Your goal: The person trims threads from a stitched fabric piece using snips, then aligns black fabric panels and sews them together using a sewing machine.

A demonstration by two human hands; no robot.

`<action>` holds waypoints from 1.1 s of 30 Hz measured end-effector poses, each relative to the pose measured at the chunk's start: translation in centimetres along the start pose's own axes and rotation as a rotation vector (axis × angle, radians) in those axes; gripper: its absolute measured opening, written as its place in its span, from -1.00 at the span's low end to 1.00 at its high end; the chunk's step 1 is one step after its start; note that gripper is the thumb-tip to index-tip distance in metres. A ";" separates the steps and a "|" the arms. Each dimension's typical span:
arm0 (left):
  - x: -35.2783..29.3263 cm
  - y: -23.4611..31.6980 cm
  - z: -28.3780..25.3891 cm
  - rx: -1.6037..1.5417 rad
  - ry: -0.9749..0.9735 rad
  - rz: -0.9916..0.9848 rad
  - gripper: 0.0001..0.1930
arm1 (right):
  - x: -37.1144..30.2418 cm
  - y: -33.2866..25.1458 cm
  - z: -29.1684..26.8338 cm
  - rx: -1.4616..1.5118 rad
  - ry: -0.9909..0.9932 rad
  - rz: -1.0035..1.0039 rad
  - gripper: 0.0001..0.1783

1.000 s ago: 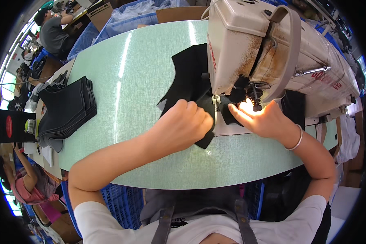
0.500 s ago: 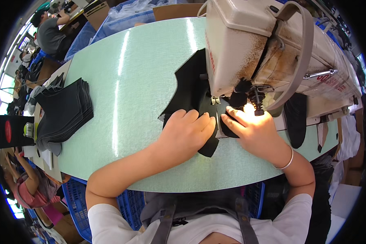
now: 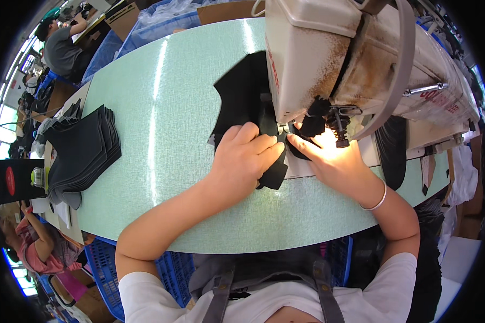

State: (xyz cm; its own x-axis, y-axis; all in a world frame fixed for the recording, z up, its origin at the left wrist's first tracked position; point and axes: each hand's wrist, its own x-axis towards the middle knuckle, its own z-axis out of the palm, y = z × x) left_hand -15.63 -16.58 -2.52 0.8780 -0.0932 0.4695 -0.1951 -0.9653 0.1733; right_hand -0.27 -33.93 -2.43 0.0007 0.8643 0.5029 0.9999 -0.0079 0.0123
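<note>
A black fabric piece (image 3: pixel 242 91) lies under the needle area of a cream sewing machine (image 3: pixel 312 59), spreading out to its left. My left hand (image 3: pixel 244 156) is closed on this piece just left of the presser foot (image 3: pixel 283 129), fingers bunched and knuckles up. My right hand (image 3: pixel 331 161) is lit by the machine lamp and rests to the right of the foot. Its index finger stretches out over the fabric, pressing it beside the foot; the other fingers are partly lost in glare and behind the black tension spring (image 3: pixel 339 126).
A stack of cut black pieces (image 3: pixel 86 145) lies on the left of the pale green table (image 3: pixel 129 177). More black pieces (image 3: pixel 392 156) lie right of the machine head. Blue crates (image 3: pixel 170 274) stand beneath the near edge. Other people (image 3: pixel 64 48) work at the far left.
The black fabric has moved away from me and slightly left under the foot. My left hand has gone forward with it; the fingers of my right hand have shifted closer to the foot.
</note>
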 end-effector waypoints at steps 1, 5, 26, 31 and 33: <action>0.2 0.0 -0.1 -0.002 0.000 0.004 -0.61 | 0.0 0.3 0.1 -0.014 0.007 -0.011 -0.62; 0.3 0.5 -0.9 -0.012 -0.047 -0.005 -0.66 | 0.5 -0.8 -1.5 0.012 -0.077 0.010 -0.67; -0.5 0.8 -0.2 -0.046 -0.004 -0.009 -0.58 | 0.2 -1.8 -1.5 -0.151 -0.116 -0.101 -0.62; -0.3 1.0 0.0 -0.073 0.004 -0.028 -0.57 | 0.4 -2.1 -1.2 -0.148 -0.120 -0.060 -0.66; -0.5 1.2 0.2 -0.059 -0.035 -0.068 -0.51 | 0.6 -2.1 -1.1 -0.226 -0.131 -0.066 -0.72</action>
State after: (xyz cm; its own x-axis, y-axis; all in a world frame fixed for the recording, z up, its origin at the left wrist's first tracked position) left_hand -16.18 -17.70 -2.67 0.9046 -0.0369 0.4247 -0.1587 -0.9538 0.2551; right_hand -2.39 -33.95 -1.23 -0.0482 0.9243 0.3787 0.9693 -0.0483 0.2413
